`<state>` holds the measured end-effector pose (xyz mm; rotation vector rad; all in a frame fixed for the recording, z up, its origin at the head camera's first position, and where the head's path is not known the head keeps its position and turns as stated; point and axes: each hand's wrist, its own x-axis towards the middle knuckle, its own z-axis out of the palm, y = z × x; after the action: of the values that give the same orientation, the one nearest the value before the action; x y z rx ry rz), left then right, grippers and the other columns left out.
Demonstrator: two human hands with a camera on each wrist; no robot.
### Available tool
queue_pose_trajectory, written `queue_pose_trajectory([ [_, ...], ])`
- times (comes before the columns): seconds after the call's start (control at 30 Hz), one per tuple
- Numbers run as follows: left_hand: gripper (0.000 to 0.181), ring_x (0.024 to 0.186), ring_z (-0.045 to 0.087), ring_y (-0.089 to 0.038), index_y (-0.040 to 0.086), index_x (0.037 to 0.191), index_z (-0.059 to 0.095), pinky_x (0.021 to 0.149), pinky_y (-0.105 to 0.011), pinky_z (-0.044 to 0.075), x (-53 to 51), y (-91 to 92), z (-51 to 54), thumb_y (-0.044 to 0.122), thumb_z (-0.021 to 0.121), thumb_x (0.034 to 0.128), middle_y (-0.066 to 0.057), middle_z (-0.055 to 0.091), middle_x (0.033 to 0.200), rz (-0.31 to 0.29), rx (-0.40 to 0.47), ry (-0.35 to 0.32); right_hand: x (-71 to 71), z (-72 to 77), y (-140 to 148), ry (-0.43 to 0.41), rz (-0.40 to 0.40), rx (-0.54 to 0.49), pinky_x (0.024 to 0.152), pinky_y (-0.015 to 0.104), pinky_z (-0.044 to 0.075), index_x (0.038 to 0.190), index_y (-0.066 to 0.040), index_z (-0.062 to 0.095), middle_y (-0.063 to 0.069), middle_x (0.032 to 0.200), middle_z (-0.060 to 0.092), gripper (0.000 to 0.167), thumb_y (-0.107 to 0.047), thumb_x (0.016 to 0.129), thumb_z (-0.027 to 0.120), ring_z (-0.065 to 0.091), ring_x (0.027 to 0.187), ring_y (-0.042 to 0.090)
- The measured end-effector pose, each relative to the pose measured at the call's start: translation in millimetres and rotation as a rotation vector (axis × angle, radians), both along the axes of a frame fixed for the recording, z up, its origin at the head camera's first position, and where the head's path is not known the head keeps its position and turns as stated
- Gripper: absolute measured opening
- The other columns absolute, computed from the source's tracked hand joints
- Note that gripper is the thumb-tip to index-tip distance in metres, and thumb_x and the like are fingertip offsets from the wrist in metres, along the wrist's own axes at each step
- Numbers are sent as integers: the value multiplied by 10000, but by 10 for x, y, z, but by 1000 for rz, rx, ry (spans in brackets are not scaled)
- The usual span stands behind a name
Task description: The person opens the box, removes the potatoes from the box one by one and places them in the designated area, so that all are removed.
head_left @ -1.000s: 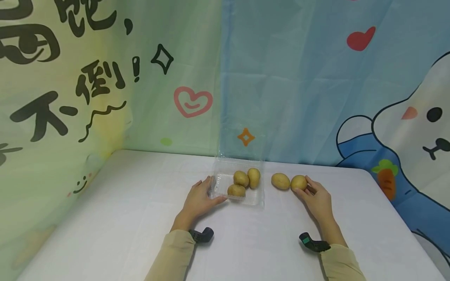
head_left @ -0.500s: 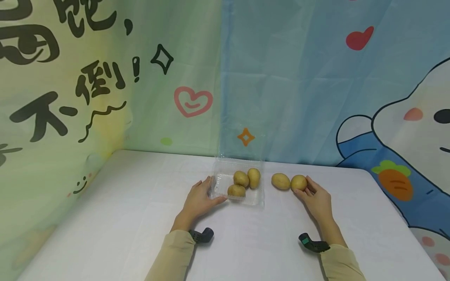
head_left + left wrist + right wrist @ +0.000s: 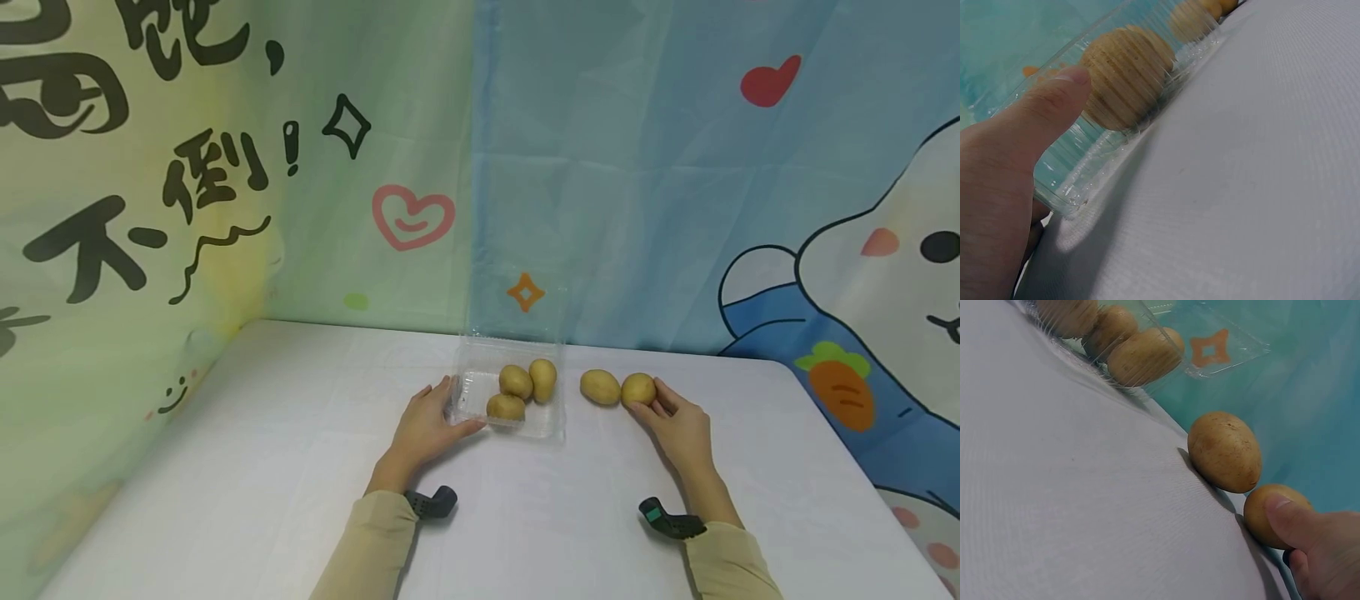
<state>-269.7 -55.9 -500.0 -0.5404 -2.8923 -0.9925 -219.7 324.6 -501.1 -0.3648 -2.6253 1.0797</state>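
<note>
A clear plastic clamshell box point(image 3: 476, 393) sits on the table with its see-through lid raised behind. Three potatoes lie inside, one of them point(image 3: 506, 407) by the front wall. My left hand point(image 3: 424, 427) grips the box at its left front corner, thumb along the front wall in the left wrist view. To the right of the box, a loose potato point(image 3: 599, 387) rests on the tablecloth. Right beside it is a second potato point(image 3: 1265, 519), pinched between the thumb and fingers of my right hand point(image 3: 681, 427). The fingers behind that potato are mostly hidden in the right wrist view.
A white-covered table point(image 3: 517, 517) carries everything. Behind it hangs a printed cloth backdrop point(image 3: 637, 208), close to the table's back edge and the raised lid. Black wrist devices point(image 3: 433, 503) sit on both wrists.
</note>
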Motion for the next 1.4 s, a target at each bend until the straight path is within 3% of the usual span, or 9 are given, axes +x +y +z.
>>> queue_pose_trajectory([
  [0.6,937,1329,408,-411,28,1441,387,1122,-481,345,-3,24,-3,622,661,770,-153,425,1470,3,3,-10,35,98,-22,-50,-36,-24,992,379,436,1440,-49,379,190,1429,442,751,-461,867,636,449,1310,355],
  [0.97,941,1331,400,-420,26,1445,378,1124,-489,338,-1,22,36,614,666,769,-158,418,1473,7,7,-23,-3,179,-169,-7,-125,24,994,457,472,1379,20,451,234,1360,492,654,-338,879,677,490,1253,401],
  [1.4,950,1330,402,-419,27,1446,376,1122,-491,341,8,6,23,629,659,768,-154,420,1472,15,5,-24,12,269,-265,-68,-165,34,988,495,470,1351,56,473,275,1297,539,627,-297,878,686,517,1210,425],
])
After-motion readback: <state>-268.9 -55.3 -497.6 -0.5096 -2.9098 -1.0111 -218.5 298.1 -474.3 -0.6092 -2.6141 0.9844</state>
